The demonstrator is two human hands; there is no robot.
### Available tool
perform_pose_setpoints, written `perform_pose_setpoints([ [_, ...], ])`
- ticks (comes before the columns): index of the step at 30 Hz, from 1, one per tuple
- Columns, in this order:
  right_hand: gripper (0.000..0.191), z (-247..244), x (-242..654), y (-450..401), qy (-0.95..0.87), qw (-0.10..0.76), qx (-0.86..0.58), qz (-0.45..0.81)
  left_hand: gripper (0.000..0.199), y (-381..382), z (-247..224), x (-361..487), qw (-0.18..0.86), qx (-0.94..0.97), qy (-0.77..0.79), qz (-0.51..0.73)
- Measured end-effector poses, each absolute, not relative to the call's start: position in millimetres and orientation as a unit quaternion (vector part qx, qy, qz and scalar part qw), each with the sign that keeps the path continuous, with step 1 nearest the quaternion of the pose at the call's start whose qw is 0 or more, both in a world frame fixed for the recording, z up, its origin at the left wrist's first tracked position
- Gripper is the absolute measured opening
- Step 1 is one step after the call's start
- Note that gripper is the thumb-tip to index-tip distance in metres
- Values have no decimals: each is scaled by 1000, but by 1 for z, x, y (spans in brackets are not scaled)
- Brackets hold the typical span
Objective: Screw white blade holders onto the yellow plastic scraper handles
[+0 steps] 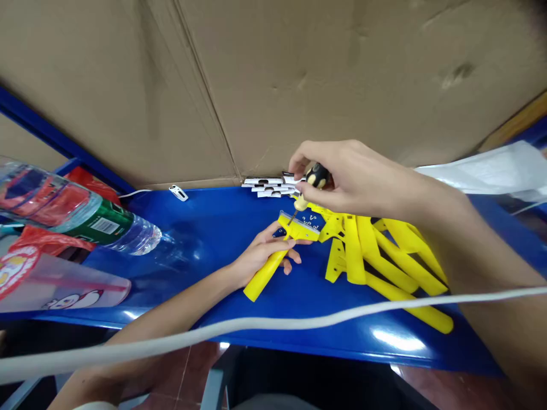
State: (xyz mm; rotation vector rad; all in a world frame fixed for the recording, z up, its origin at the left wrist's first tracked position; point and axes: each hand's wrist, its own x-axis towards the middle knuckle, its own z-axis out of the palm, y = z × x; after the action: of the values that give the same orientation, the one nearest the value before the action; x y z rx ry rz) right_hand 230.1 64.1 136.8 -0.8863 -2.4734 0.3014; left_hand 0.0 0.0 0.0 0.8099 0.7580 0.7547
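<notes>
My left hand (pixel 265 250) is closed around a yellow plastic scraper (pixel 269 270), its handle slanting down toward me and its wide head pointing away. A clear strip lies along the head's far edge. From above, my right hand (pixel 325 171) grips a screwdriver (pixel 301 202) with a black and cream handle. The screwdriver's tip meets the left part of the scraper head; the exact contact is too small to make out. Several small screws (pixel 310 221) lie on the table just beyond the head. Right of it is a pile of similar yellow scraper handles (pixel 376 250).
Flat white packets (pixel 269 186) are stacked by the cardboard wall (pixel 273 85). A water bottle (pixel 106 219) and a plastic cup (pixel 81 285) stand left on the blue table (pixel 205 222). A white cable (pixel 239 324) crosses the foreground. White sheeting (pixel 491 168) lies at right.
</notes>
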Motion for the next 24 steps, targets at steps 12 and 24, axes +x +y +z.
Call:
perform_pose_setpoints([
  [12,20,145,237,63,-898,256,-345,98,54,1,3,0,774,380,356,361],
  [24,14,172,263,53,-868,308,-385,64,51,23,22,-24,609,500,411,458],
])
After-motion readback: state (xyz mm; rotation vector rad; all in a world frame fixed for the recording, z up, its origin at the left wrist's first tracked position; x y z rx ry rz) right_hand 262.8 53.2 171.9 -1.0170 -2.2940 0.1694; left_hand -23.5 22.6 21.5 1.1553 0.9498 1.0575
